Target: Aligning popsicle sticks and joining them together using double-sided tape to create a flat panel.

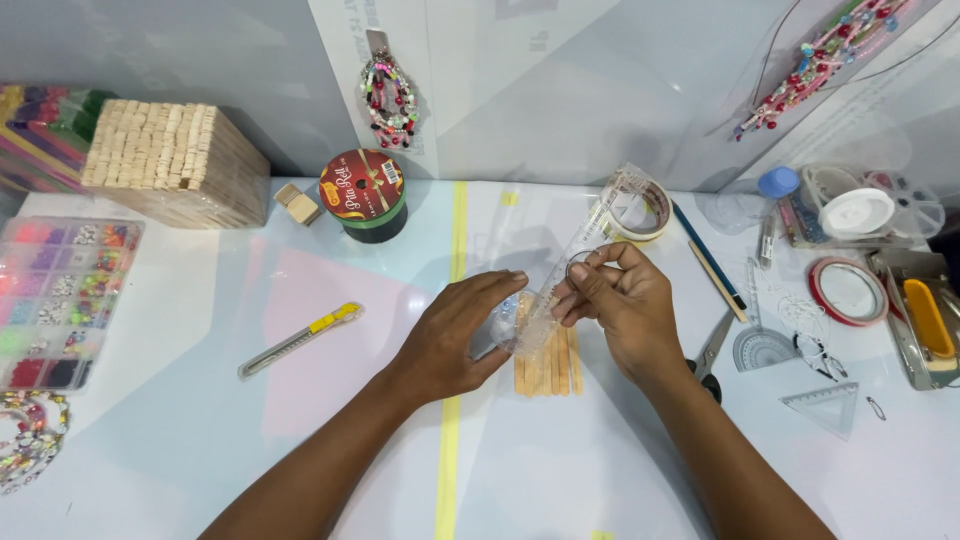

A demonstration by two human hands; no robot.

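On the tabletop (180,440) lies a row of wooden sticks (548,368), light and snappable. Just above them, the left hand (455,335) presses flat while the right hand (620,305) pinches clear tape (590,235), probably flimsy and clingy; best held by its edges.

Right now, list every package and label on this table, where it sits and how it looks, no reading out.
Round tin: back centre-left, red-brown lid with gold lettering, green and black side, barcode label.
Bead organiser box: left edge, clear, compartments of coloured beads.
Round clear compartment case: back right, white disc inside.
Flat stick packs: far left corner, multicoloured.
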